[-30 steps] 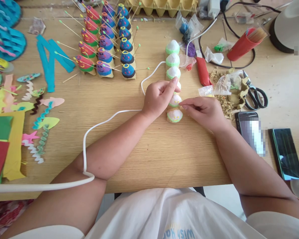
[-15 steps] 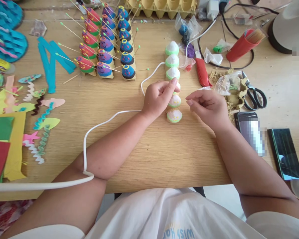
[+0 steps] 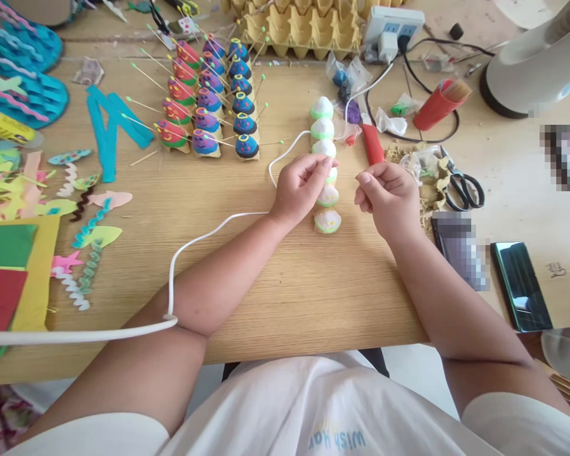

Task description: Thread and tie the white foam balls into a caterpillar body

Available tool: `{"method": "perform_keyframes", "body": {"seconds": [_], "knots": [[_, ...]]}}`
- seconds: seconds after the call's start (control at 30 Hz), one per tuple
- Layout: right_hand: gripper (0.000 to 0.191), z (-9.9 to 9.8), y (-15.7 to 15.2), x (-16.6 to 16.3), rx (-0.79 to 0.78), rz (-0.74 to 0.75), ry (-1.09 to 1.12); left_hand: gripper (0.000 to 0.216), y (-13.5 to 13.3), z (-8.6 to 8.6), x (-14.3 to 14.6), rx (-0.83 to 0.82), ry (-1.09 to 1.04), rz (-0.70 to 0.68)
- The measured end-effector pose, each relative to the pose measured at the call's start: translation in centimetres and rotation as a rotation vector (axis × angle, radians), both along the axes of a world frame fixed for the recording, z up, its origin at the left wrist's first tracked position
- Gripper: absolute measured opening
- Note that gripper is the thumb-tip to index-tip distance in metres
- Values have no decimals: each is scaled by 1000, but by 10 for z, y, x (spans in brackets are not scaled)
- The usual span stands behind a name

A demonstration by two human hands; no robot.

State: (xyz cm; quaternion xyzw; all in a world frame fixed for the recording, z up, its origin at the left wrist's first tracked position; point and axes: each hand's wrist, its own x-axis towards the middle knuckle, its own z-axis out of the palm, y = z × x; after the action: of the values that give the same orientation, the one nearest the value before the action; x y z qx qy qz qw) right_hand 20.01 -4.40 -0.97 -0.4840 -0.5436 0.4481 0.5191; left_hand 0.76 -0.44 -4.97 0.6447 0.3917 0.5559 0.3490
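Observation:
A line of egg-carton cups (image 3: pixel 327 221) covered in white and light green runs away from me, and small yellow marks show on the nearest ones. My left hand (image 3: pixel 298 189) lies against the left side of this line, its thumb and forefinger closed together over a middle cup and partly hiding it. What those fingertips hold, if anything, is too small to see. Just right of the cups, my right hand (image 3: pixel 393 199) is raised apart from them, thumb pressed to curled fingers. Anything in that pinch is hidden.
Red, purple and blue painted carton cups (image 3: pixel 206 142) with thin sticks stand at the back left. A white cable (image 3: pixel 209 227) crosses my left forearm. Scissors (image 3: pixel 465 191), a phone (image 3: pixel 521 286), a red cutter (image 3: pixel 372 144) and a red toothpick holder (image 3: pixel 434 109) lie or stand rightward. Paper cutouts (image 3: pixel 105 235) cover the left.
The camera view has shifted, showing more of the table's far side. My right hand has turned, with its fingers curled in more tightly. My left hand stays at the cups.

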Motion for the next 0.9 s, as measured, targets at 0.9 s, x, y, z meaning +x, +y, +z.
{"method": "perform_keyframes", "body": {"seconds": [0.9], "knots": [[33, -37, 46, -11, 322, -106, -54, 38, 4, -1, 2, 115, -15, 105]]}}
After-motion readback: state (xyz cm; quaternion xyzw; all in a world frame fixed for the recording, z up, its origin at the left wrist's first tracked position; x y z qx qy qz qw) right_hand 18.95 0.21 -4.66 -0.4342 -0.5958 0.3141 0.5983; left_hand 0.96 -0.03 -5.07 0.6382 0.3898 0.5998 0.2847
